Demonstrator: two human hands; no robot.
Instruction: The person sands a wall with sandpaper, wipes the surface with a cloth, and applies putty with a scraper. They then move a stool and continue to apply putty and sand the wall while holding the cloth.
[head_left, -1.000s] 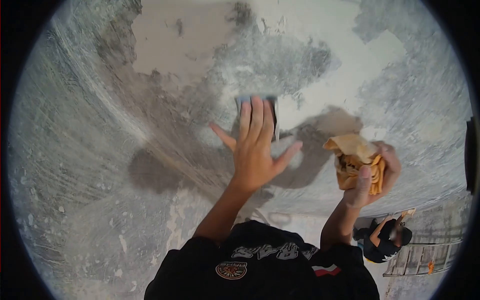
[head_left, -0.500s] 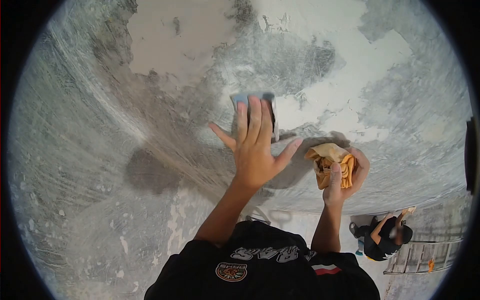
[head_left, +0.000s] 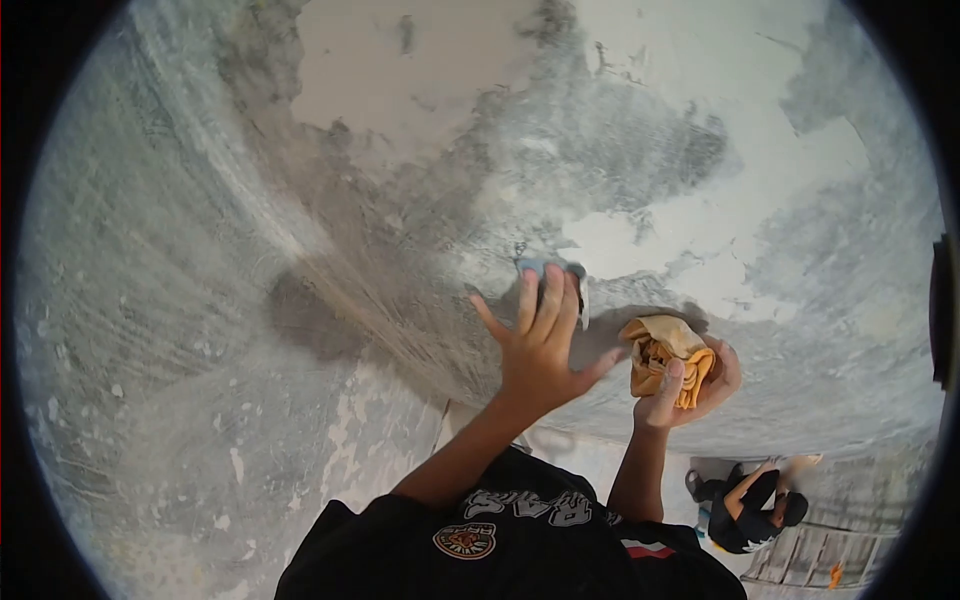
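Observation:
My left hand has its palm towards the grey plastered wall, fingers spread and thumb pointing right. Under its middle fingers is a small flat tool with a blue-grey edge and a pale metallic side, pressed against the wall; the rest of it is hidden by the fingers. To the right, my right hand grips a crumpled orange and tan cloth-like bundle, thumb in front and fingers around its far side. The two hands are close together but not touching.
Smooth pale patches mark the wall above. At lower right, another person in dark clothes and a cap has arms raised to the wall, beside a ladder-like frame with an orange item on it.
My left hand and the flat tool have moved down the wall, and slightly right in view. My right hand still grips the bundle, a little lower. The view has shifted a little.

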